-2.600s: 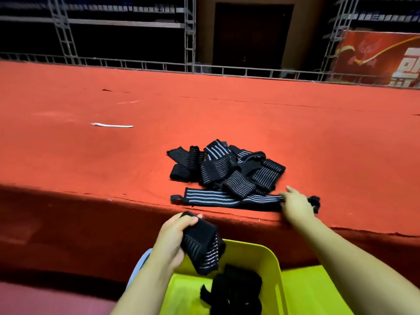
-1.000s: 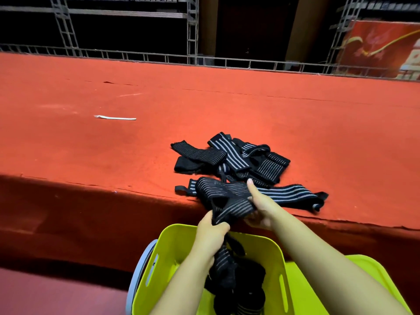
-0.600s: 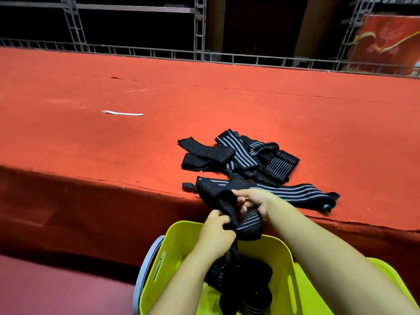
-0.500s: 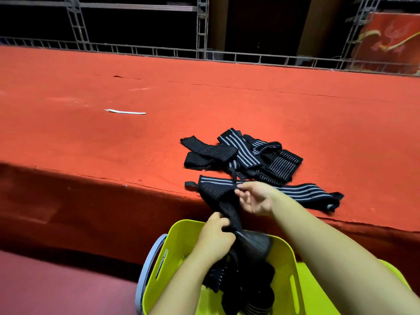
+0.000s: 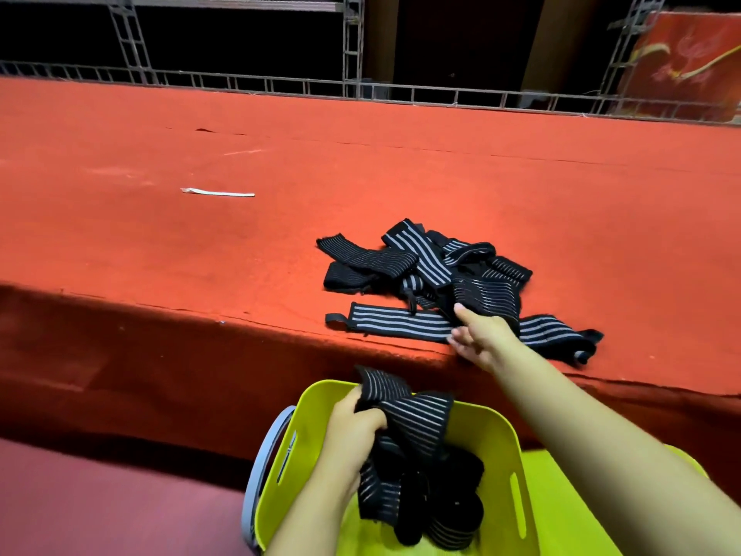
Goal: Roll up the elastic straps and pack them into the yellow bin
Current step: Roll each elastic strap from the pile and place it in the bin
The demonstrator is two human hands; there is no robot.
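Observation:
The yellow bin (image 5: pixel 494 422) stands below the front edge of the red carpeted stage and holds several black rolled straps (image 5: pixel 453 515). My left hand (image 5: pixel 353 425) grips a loosely bunched black strap with grey stripes (image 5: pixel 415 411) over the bin's far left corner. A pile of loose elastic straps (image 5: pixel 421 258) lies on the stage, with one long strap (image 5: pixel 393 321) stretched flat along the edge. My right hand (image 5: pixel 479 337) reaches onto that long strap at the pile's near side, fingers spread, thumb against a dark strap (image 5: pixel 487 296).
A thin white strip (image 5: pixel 218 192) lies on the red carpet (image 5: pixel 160 234) to the left. The stage front drops away at its edge (image 5: pixel 160 315). A metal truss railing (image 5: pixel 361 88) runs along the back. A second yellow-green surface (image 5: pixel 561 499) sits right of the bin.
My left hand dropped one roll in the bin, then took a strap from the edge down over the bin. My right hand let go of it and reached back to the pile.

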